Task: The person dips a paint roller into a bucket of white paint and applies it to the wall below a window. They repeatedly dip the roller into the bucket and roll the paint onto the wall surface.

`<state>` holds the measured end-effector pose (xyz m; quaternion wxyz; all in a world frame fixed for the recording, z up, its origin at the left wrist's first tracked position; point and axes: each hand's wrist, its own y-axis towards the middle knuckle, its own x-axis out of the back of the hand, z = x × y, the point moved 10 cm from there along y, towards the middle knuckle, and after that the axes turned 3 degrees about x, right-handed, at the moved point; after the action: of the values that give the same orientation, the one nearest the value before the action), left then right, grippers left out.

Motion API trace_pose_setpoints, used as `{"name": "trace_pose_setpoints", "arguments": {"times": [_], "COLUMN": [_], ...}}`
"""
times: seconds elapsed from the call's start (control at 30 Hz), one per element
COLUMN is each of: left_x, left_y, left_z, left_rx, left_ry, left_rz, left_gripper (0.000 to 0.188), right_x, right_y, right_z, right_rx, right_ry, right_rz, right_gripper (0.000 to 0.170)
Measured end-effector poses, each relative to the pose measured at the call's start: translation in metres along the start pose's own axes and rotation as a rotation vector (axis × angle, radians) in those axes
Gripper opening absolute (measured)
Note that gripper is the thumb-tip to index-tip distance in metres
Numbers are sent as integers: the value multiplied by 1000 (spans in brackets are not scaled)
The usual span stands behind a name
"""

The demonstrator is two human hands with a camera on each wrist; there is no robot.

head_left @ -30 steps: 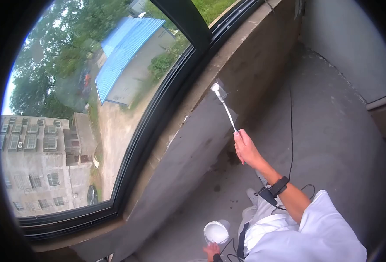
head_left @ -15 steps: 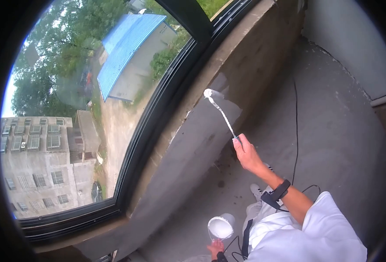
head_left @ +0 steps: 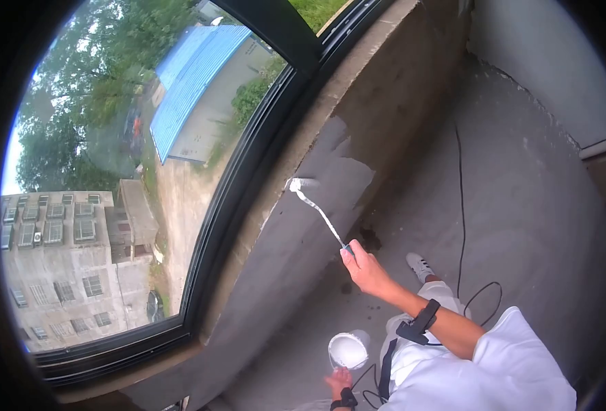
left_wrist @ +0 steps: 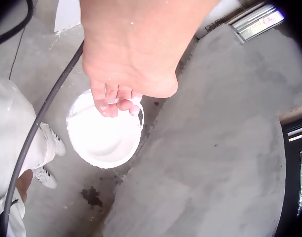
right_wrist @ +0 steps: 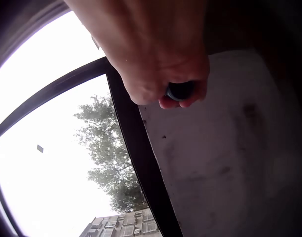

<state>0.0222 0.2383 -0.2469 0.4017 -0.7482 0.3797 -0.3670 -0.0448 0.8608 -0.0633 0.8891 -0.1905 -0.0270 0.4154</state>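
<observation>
A small white-coated roller (head_left: pixel 303 184) touches the wall (head_left: pixel 269 253) just below the sill, its bent white rod running to a dark handle. My right hand (head_left: pixel 370 268) grips that handle, whose dark end (right_wrist: pixel 180 91) shows between the curled fingers in the right wrist view. Low in the head view, my left hand (head_left: pixel 339 381) holds a white bucket (head_left: pixel 349 351) by its handle. In the left wrist view the fingers of the left hand (left_wrist: pixel 129 69) curl at the rim of the bucket (left_wrist: pixel 104 140), which contains white liquid.
A dark window frame (head_left: pixel 210 257) and rough sill (head_left: pixel 248 236) run along the left. The grey floor (head_left: pixel 522 192) bears a thin black cable (head_left: pixel 462 205) and dark wet spots. One shoe (head_left: pixel 419 266) stands near the wall's foot; a pale panel (head_left: pixel 549 75) is at upper right.
The right hand and roller have moved down and left along the wall's upper edge. A larger darker wet-looking patch shows behind the roller. The left hand still holds the bucket.
</observation>
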Motion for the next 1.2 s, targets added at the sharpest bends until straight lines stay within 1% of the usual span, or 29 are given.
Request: {"name": "trace_pose_setpoints", "arguments": {"times": [0.1, 0.13, 0.17, 0.23, 0.27, 0.3, 0.37, 0.43, 0.47, 0.57, 0.67, 0.7, 0.77, 0.83, 0.87, 0.97, 1.07, 1.2], "left_x": [-17, -24, -26, -16, -11, -5, 3, 2, 2, -1, -2, -5, -11, -19, -20, -22, -19, -14], "left_y": [-18, -33, -42, -27, -18, -8, 3, 1, 3, 7, 4, 3, -1, 0, 1, 3, 0, 19], "left_z": [-1, -1, -2, -7, -7, -6, -4, -4, -4, -5, -5, -5, -5, -10, -11, -10, -6, -2], "left_rx": [7, 15, 22, -4, -12, -19, -37, 3, 22, 44, 40, 50, 70, 67, 67, 67, 60, 26], "left_ry": [16, -4, -27, 3, 18, 32, 58, 29, 16, 24, 19, -1, -43, -27, -21, -17, 20, 59], "left_rz": [9, 4, -5, 19, 31, 43, 73, 54, 47, 65, 24, 24, 21, 46, 57, 95, 97, 115], "left_gripper": [57, 57, 57, 66, 70, 74, 82, 81, 81, 81, 80, 78, 76, 75, 75, 75, 75, 76], "right_x": [-4, 0, 5, 21, 28, 38, 53, 66, 73, 83, 65, 53, 28, 4, -8, -44, -73, -86], "right_y": [-4, -2, 0, 9, 15, 19, 29, 34, 39, 47, 37, 31, 18, 3, -4, -28, -39, -54], "right_z": [1, 3, 6, 10, 11, 16, 21, 31, 36, 44, 46, 40, 34, 28, 26, 15, 1, -10], "right_rx": [5, 47, 56, 67, 133, 122, 131, 10, 55, 76, 51, 15, 24, -24, -29, -115, 36, -93], "right_ry": [22, 56, 28, -25, -36, -64, -32, 49, 50, 102, 95, 96, 100, 105, 95, 68, -53, -46], "right_rz": [8, -39, -53, -78, -123, -154, -191, -185, -218, -227, -194, -149, -85, -51, -25, 108, 128, 205], "right_gripper": [33, 33, 33, 33, 33, 34, 34, 34, 33, 34, 34, 35, 36, 32, 34, 35, 37, 43]}}
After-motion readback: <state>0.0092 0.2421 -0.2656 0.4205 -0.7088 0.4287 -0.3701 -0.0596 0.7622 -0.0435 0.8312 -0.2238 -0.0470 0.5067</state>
